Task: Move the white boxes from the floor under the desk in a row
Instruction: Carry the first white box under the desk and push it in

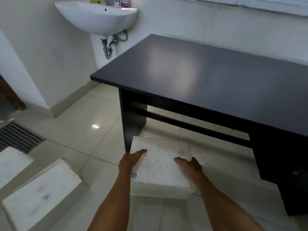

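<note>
A white foam box [160,165] sits at the front of the dark desk [208,77], just right of the desk's left leg panel [131,120]. My left hand [133,157] grips the box's left side, thumb on the lid. My right hand [190,165] presses on its right side and lid. Whether the box rests on the floor or is lifted slightly I cannot tell. Two more white boxes lie on the tiles at the lower left, one nearer [40,194] and one at the frame edge [11,162].
A wall-hung sink [96,17] with a chrome trap is behind the desk's left end. A drawer unit [286,164] closes the desk's right side. A floor grille [18,137] lies at the far left. Glossy tiles [80,124] cover the floor.
</note>
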`<control>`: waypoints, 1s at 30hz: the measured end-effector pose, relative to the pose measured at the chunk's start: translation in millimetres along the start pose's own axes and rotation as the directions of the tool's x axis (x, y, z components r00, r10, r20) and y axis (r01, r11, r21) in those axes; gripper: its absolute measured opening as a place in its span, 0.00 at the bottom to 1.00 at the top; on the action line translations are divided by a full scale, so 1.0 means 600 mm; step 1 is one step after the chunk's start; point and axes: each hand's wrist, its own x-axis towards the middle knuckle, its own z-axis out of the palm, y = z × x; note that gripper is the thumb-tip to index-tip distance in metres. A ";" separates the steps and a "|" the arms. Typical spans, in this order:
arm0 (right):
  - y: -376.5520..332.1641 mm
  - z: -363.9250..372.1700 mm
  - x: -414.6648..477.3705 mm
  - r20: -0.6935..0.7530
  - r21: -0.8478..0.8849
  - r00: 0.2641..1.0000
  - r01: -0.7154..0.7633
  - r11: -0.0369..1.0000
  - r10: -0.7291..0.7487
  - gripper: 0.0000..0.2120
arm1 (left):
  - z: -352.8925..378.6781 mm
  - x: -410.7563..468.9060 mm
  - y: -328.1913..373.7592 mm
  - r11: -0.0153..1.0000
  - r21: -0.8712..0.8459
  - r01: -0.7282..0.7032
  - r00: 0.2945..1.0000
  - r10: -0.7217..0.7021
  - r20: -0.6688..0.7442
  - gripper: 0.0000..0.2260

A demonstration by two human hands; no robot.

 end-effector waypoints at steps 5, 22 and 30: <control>0.050 0.069 0.138 -0.057 -0.043 0.998 0.037 0.998 -0.040 0.34 | 0.060 0.158 -0.057 0.999 -0.016 -0.043 0.999 0.043 -0.022 0.48; 0.078 0.180 0.361 0.014 -0.137 0.978 0.206 0.969 -0.207 0.36 | 0.116 0.389 -0.163 0.984 -0.176 -0.034 0.999 0.026 -0.047 0.39; 0.080 0.180 0.367 -0.006 -0.168 0.969 0.242 0.956 -0.246 0.42 | 0.133 0.378 -0.185 0.983 -0.181 0.018 0.981 -0.052 -0.187 0.34</control>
